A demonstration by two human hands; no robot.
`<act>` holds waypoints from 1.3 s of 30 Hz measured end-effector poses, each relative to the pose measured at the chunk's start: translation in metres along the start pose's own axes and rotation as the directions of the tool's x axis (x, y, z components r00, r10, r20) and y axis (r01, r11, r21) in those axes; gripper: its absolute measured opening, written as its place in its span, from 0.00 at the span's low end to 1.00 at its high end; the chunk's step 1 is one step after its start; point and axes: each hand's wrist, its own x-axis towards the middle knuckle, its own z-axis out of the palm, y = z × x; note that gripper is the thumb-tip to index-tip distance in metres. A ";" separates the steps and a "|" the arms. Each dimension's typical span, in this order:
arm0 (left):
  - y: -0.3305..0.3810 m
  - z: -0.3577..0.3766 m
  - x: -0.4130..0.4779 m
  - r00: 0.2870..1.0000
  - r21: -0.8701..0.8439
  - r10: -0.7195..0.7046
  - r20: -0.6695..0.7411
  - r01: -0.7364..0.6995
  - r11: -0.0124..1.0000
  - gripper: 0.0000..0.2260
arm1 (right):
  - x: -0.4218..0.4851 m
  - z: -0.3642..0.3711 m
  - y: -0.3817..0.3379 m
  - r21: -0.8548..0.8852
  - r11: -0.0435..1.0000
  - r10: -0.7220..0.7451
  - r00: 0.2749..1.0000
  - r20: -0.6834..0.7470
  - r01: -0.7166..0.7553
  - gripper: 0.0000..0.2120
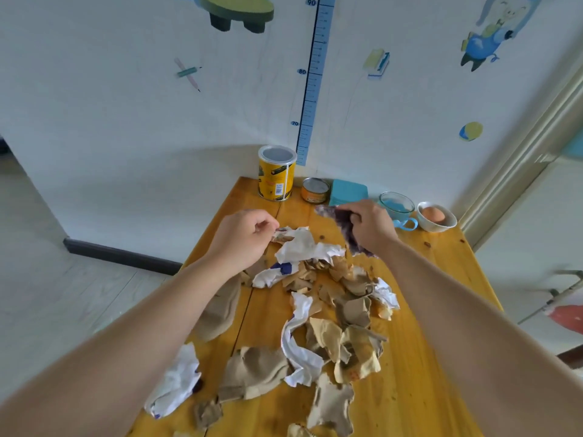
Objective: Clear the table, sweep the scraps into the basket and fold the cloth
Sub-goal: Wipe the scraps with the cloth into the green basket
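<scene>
Torn brown and white paper scraps (331, 313) lie scattered over the yellow wooden table (419, 389). My right hand (370, 227) grips a purple-grey cloth (342, 220) at the far side of the scrap pile; part of the cloth hangs below the hand. My left hand (243, 236) hovers with curled fingers at the far left edge of the pile, its fingertips at a small scrap (282, 231). No basket is in view.
Along the table's far edge by the wall stand a yellow canister (277, 173), a small tin (315, 190), a teal box (348, 192), a glass cup with a blue handle (397, 208) and a white bowl holding an egg (437, 216). Floor lies to the left.
</scene>
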 end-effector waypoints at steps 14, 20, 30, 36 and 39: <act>-0.072 -0.014 0.003 0.954 0.119 -0.294 0.057 0.286 0.951 0.14 | 0.024 0.061 -0.031 -0.093 0.972 -0.157 0.891 0.427 0.215 0.21; -0.082 -0.015 -0.006 0.946 0.018 -0.324 0.016 0.324 0.946 0.13 | 0.038 0.042 -0.054 0.003 0.992 -0.124 0.962 0.242 0.128 0.20; -0.098 -0.023 -0.012 0.912 -0.007 -0.410 -0.031 0.410 0.912 0.14 | 0.069 0.101 -0.119 -0.156 0.936 -0.233 0.886 0.401 0.316 0.22; -0.095 -0.017 -0.016 0.916 -0.023 -0.402 -0.009 0.401 0.916 0.13 | 0.047 0.082 -0.110 -0.123 0.864 -0.349 0.757 0.552 0.488 0.22; -0.084 -0.016 -0.021 0.930 -0.029 -0.368 0.009 0.368 0.930 0.13 | 0.035 0.064 -0.108 -0.092 0.872 -0.402 0.810 0.428 0.481 0.18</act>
